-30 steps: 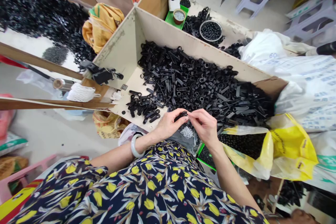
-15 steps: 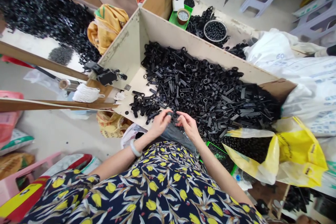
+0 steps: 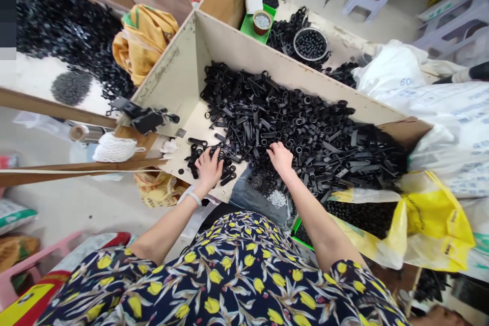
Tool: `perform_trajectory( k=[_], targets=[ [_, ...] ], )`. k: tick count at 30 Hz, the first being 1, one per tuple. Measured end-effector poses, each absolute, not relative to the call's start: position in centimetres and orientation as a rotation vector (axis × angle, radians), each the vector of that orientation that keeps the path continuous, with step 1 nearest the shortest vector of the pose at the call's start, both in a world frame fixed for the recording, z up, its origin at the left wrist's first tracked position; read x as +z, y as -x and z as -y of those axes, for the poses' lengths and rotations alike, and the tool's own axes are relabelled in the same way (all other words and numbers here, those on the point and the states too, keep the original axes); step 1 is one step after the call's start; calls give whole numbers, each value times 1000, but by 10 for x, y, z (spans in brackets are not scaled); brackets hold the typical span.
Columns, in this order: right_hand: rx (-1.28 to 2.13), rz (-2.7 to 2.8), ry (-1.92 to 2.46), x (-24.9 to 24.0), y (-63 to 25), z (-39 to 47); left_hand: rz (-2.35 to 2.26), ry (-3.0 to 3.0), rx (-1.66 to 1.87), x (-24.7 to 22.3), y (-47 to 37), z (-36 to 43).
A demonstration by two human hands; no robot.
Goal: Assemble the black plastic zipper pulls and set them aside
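Observation:
My left hand [image 3: 209,167] lies over a small cluster of black plastic pieces [image 3: 228,174] at the left, its fingers spread and touching them. Each piece looks like a flat tab with a ring at one end. My right hand [image 3: 281,158] is at the near edge of the big heap of black plastic parts [image 3: 263,112], fingers curled together; whatever is between the fingertips is hidden. Between the hands, a dark cloth [image 3: 239,188] bears tiny dark bits [image 3: 262,183] and a little pile of small silvery pieces [image 3: 277,198].
Wooden boards [image 3: 298,69] wall the work surface. Beyond stand a metal bowl of black balls [image 3: 310,44] and a green tray [image 3: 248,24]. A yellow bag [image 3: 435,219] and white sacks [image 3: 443,107] are at the right. A black clamp-like device [image 3: 143,117] sits on the left edge.
My hands were close together above the cloth, fingertips nearly meeting around a small dark thing. They have parted: the left went to the left cluster, the right forward to the heap.

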State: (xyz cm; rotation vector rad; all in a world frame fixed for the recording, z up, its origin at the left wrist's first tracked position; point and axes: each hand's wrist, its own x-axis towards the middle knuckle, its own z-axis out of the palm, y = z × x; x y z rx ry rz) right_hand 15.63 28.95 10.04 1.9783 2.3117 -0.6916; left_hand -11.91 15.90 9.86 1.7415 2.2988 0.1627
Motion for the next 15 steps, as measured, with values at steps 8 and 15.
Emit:
perform_trajectory(
  k=[8, 15],
  targets=[
    [-473, -2350, -1774, 93, -145, -290, -1394, -2466, 253, 104, 56, -278],
    [-514, -2390, -1699, 97, -157, -291, -1104, -2446, 365, 114, 54, -330]
  ],
)
